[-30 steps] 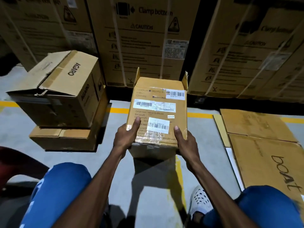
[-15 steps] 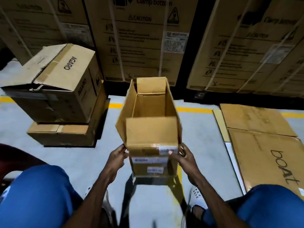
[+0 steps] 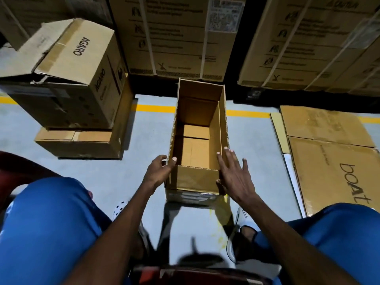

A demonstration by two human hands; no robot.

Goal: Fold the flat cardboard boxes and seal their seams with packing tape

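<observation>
Cardboard box [image 3: 200, 140] open-topped between left hand [image 3: 158, 171] and right hand [image 3: 234, 173].

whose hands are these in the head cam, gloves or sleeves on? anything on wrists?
Bare left hand and right hand, no gloves. Forearms are uncovered to the frame edge: no sleeves in view. No watch, band or ring visible. Short, pale fingernails.

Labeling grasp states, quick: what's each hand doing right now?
Left hand: closed on the open box's near-left corner.
Right hand: open, fingers spread against its right wall.
</observation>
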